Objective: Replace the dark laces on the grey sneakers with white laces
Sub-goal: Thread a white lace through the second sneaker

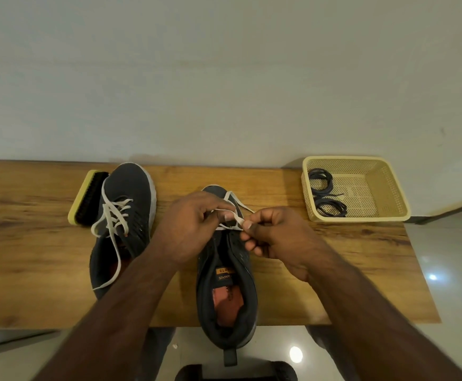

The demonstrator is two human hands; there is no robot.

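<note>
Over the near grey sneaker (225, 284), toe pointed away, a flat white lace (234, 215) is pinched by the left hand (194, 229) and right hand (276, 237); upper eyelets are unlaced.

- A wooden surface (348, 270) is set against a pale wall (224, 78)
- A shoe brush (88, 198) with a yellow back is laid at the far left
- A cream perforated basket (383, 188) is placed at the far right corner
- A glossy tiled floor (449, 257) is seen beyond
</note>
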